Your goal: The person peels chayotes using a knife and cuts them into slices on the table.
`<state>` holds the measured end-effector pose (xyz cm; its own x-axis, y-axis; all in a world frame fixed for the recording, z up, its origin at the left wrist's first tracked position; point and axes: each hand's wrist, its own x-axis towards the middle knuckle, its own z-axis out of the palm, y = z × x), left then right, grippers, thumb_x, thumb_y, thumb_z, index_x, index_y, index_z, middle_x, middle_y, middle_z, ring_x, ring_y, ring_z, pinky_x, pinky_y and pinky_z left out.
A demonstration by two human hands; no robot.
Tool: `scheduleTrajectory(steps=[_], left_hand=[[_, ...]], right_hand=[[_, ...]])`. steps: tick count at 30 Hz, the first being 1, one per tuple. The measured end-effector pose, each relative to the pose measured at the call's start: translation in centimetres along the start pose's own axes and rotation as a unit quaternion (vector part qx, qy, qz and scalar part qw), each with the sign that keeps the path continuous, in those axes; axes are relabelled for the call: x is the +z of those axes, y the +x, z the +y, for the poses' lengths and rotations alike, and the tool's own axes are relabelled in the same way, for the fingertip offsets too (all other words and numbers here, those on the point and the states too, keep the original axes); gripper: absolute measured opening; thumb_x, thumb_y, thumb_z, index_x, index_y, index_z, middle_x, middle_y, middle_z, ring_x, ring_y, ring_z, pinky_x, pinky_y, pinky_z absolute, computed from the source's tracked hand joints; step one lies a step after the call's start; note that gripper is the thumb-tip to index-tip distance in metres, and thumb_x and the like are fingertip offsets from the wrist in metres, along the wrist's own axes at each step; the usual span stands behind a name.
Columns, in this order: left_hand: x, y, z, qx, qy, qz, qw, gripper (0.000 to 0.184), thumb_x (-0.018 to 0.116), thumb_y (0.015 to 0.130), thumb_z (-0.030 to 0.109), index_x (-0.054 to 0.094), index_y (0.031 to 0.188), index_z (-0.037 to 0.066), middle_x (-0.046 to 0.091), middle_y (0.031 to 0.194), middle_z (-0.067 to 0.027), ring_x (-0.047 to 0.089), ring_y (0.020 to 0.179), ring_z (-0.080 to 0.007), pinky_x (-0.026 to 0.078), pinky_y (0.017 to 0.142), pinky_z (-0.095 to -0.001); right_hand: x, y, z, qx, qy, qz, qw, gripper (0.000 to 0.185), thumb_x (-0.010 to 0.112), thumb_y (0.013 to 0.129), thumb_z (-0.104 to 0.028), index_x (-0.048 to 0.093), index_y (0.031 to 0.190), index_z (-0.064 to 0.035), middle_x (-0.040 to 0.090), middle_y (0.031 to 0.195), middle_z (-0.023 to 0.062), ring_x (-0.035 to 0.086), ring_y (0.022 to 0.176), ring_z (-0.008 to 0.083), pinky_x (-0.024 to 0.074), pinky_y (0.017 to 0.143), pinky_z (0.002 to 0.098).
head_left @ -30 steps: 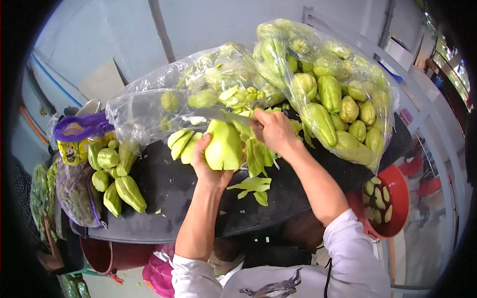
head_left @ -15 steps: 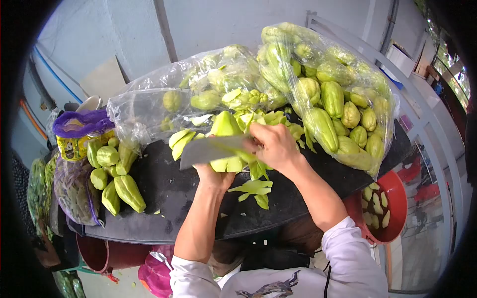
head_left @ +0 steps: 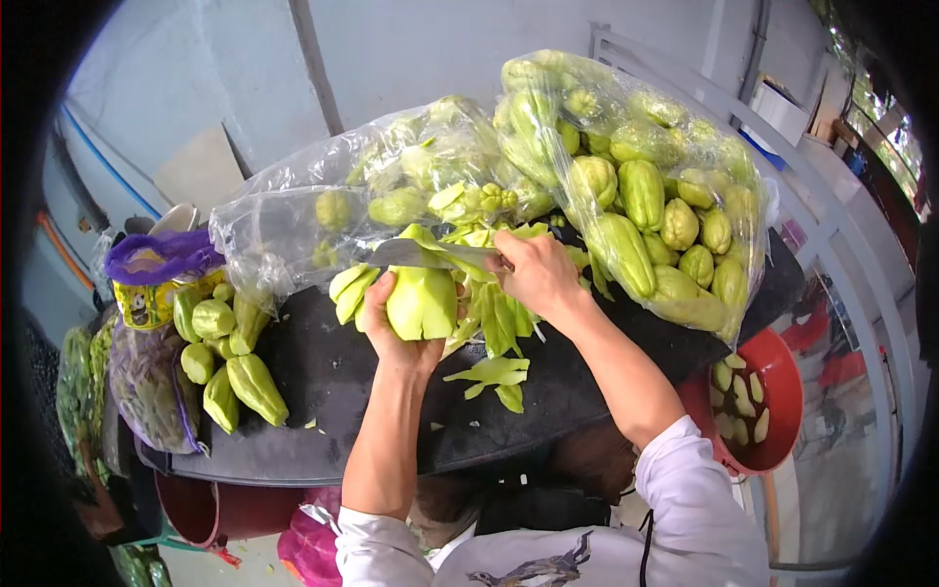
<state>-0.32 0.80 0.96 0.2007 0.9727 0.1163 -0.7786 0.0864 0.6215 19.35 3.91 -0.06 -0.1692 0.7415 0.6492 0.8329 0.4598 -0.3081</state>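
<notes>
My left hand (head_left: 399,342) is wrapped round a pale, peeled-looking chayote (head_left: 423,305) and holds it above the dark tabletop. A broad-bladed knife (head_left: 401,254) is gripped in my right hand (head_left: 540,276); its handle is mostly hidden by my fingers. The blade lies across the top of the chayote, with a strip of green peel at its edge. Loose peels (head_left: 494,372) lie below and beyond my hands on the black table (head_left: 323,391). Several chayotes (head_left: 235,342) are grouped at the table's left.
Two clear plastic bags of chayotes, one at the back (head_left: 284,220) and one at the right (head_left: 675,220), occupy the table. At the left sits a purple net bag (head_left: 152,382). A red bucket (head_left: 787,391) with pale pieces stands below the right edge, beside a metal railing (head_left: 846,264).
The knife, blurred across the front of the chayote before, now lies higher, over its top. My left hand and the chayote have shifted slightly, showing more of the pale side.
</notes>
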Motion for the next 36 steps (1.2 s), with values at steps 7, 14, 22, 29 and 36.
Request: scheduleTrajectory(steps=[7,14,22,29,36], left_hand=[[0.3,-0.4,-0.1,-0.001,0.003,-0.010,1.000,0.057,0.056,0.083,0.048,0.057,0.120,0.005,0.065,0.104,-0.0139,0.065,0.079,-0.0313,0.053,0.060,-0.0405],[-1.0,0.4,0.3,0.019,-0.009,-0.022,1.000,0.062,0.055,0.084,0.049,0.057,0.126,0.003,0.065,0.109,-0.0186,0.067,0.082,-0.0299,0.056,0.060,-0.0373],[-1.2,0.5,0.3,0.013,-0.029,-0.068,0.997,0.062,0.056,0.085,0.049,0.056,0.128,0.004,0.064,0.111,-0.0191,0.065,0.085,-0.0282,0.056,0.063,-0.0373],[-1.2,1.3,0.3,0.039,-0.132,0.081,0.987,0.045,0.054,0.095,0.048,0.059,0.116,0.008,0.061,0.109,-0.0111,0.058,0.101,-0.0264,0.051,0.087,-0.0422],[0.0,1.1,0.4,0.028,-0.137,0.126,0.982,0.053,0.059,0.094,0.050,0.055,0.120,0.004,0.059,0.113,-0.0144,0.059,0.102,-0.0279,0.054,0.089,-0.0437]], right_hand=[[0.0,0.0,0.5,-0.011,0.026,0.016,0.999,0.017,0.072,0.080,-0.013,0.056,0.081,-0.0064,0.065,0.067,0.0152,0.065,0.064,0.0381,0.0490,0.055,0.0461],[0.6,0.4,3.2,0.046,-0.020,-0.042,0.998,0.012,0.067,0.082,-0.018,0.063,0.088,-0.0086,0.067,0.073,0.0200,0.067,0.070,0.0418,0.0526,0.062,0.0514],[-0.8,0.6,1.4,0.151,-0.022,-0.071,0.986,0.015,0.067,0.080,-0.016,0.061,0.090,-0.0067,0.067,0.077,0.0201,0.065,0.077,0.0417,0.0507,0.067,0.0513],[-1.0,-0.1,-0.9,0.039,0.078,0.009,0.996,0.016,0.068,0.080,-0.014,0.057,0.084,-0.0039,0.065,0.071,0.0206,0.067,0.071,0.0391,0.0511,0.062,0.0496],[-0.9,0.2,0.2,0.187,-0.021,-0.094,0.978,0.022,0.062,0.081,-0.012,0.064,0.100,-0.0017,0.068,0.082,0.0234,0.067,0.081,0.0437,0.0537,0.074,0.0508]])
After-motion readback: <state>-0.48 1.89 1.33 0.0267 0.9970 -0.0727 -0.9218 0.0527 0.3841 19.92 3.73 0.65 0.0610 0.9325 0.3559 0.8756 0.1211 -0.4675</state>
